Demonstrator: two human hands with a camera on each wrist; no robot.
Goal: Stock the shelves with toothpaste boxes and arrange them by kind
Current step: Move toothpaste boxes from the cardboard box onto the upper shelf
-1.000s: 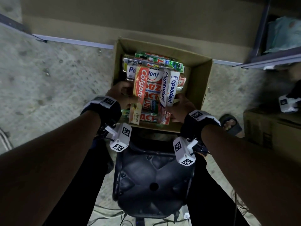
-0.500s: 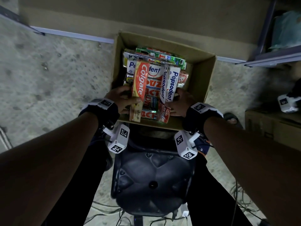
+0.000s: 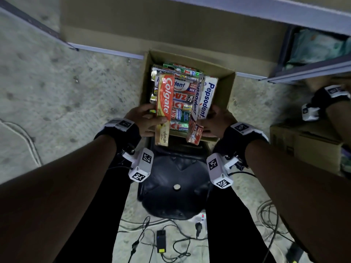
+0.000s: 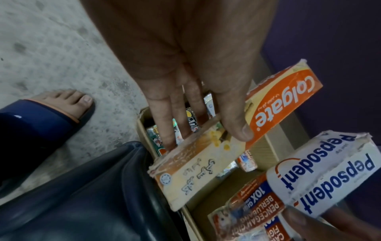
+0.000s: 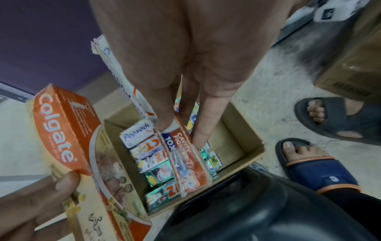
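Both hands have come up out of the carton loaded, which I read as the pick finished and the carry to the shelf about to start. On the left, my left hand [image 3: 145,122] pinches the Colgate box [image 3: 163,107] near its lower end, thumb across the printed front and fingers behind; it is held lengthwise and clear above the cardboard carton [image 3: 226,92]. Between the hands, the carton on the floor holds plenty of mixed toothpaste boxes [image 3: 180,111], so stocking is at an early stage by my judgement. On the right, my right hand [image 3: 213,123] grips the Pepsodent boxes [image 3: 204,100], at least two together, thumb on the face and fingers underneath. Further right, the edge of a shelf [image 3: 311,73] shows, well apart from what I hold.

Against the frames from a second and half a second ago, the boxes sit higher and larger in the head view and the carton looks further below, so I am rising. Neither grip has altered.
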